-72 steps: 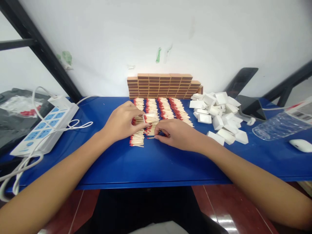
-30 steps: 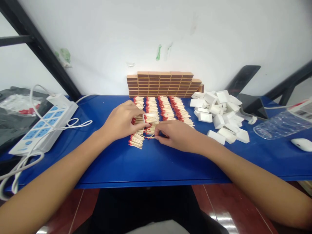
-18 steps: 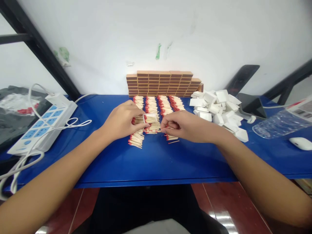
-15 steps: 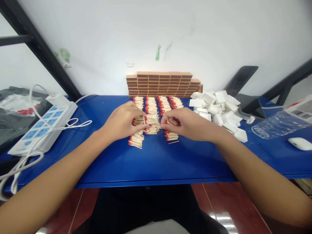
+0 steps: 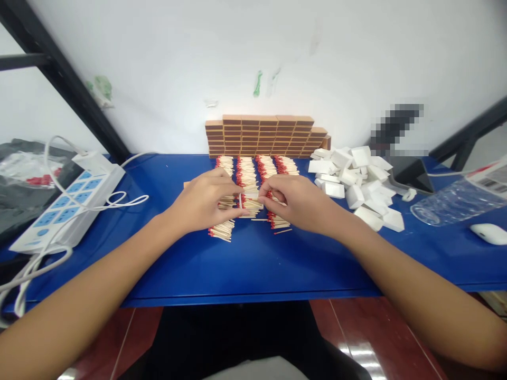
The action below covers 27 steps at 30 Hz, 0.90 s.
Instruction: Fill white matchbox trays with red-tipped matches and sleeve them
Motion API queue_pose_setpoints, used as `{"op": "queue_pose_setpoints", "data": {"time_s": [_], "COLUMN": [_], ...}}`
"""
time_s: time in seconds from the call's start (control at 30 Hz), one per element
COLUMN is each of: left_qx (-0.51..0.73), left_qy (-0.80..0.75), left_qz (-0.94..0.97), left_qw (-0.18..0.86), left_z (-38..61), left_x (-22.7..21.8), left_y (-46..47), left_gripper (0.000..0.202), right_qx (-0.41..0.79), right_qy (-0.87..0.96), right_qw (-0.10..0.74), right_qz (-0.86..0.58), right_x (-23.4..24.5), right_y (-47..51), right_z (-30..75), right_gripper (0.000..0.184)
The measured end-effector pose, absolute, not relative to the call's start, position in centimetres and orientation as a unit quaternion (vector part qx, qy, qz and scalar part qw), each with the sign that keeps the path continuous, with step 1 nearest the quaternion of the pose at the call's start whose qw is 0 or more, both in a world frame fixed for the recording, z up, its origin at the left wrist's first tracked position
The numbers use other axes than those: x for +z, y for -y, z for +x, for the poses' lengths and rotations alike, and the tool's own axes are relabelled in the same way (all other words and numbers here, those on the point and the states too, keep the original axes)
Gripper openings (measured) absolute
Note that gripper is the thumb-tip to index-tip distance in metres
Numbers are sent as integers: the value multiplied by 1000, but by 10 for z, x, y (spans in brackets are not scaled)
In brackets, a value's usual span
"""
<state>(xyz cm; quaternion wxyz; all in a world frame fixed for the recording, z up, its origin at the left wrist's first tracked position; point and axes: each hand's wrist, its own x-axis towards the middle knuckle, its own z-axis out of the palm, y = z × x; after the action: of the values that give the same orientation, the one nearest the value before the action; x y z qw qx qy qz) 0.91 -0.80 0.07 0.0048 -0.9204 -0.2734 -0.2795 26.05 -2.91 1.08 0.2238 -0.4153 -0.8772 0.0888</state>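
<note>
My left hand (image 5: pixel 200 201) grips the left end of a small white matchbox tray (image 5: pixel 240 201) between thumb and fingers, over the rows of matches. My right hand (image 5: pixel 295 201) is closed in a pinch at the tray's right side; what its fingertips hold, if anything, is too small to make out. Red-headed matches (image 5: pixel 247 170) lie in several long rows between and beyond my hands. A loose match (image 5: pixel 282 231) lies in front of the right row. A tan edge (image 5: pixel 186 184), perhaps of a matchbox, shows from behind my left hand.
Brown matchboxes (image 5: pixel 259 137) are stacked against the wall. A heap of white trays (image 5: pixel 356 171) stands at the right, beside a clear plastic bottle (image 5: pixel 455 203) and a white mouse (image 5: pixel 489 234). A power strip (image 5: pixel 67 211) with white cables lies at the left.
My left hand has shifted slightly right with the tray. The tan edge behind it now shows, and a match now sticks out at the near end of the middle row.
</note>
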Motion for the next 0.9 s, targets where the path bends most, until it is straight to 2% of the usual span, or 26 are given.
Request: {"op": "queue_pose_setpoints", "data": {"time_s": [0.33, 0.9], "left_qx": [-288, -292], "left_qy": [282, 274], "left_qz": [-915, -916], "left_qw": [-26, -37], "left_z": [9, 10], "left_x": [0, -1], "left_y": [8, 11], "left_gripper": [47, 45], "right_qx": [91, 119], "right_qy": [880, 875], "right_qw": [219, 284], "right_qz": [-411, -373], "right_x": [9, 2], "right_y": [25, 29], "right_z": [264, 253], "right_gripper": [11, 8]}}
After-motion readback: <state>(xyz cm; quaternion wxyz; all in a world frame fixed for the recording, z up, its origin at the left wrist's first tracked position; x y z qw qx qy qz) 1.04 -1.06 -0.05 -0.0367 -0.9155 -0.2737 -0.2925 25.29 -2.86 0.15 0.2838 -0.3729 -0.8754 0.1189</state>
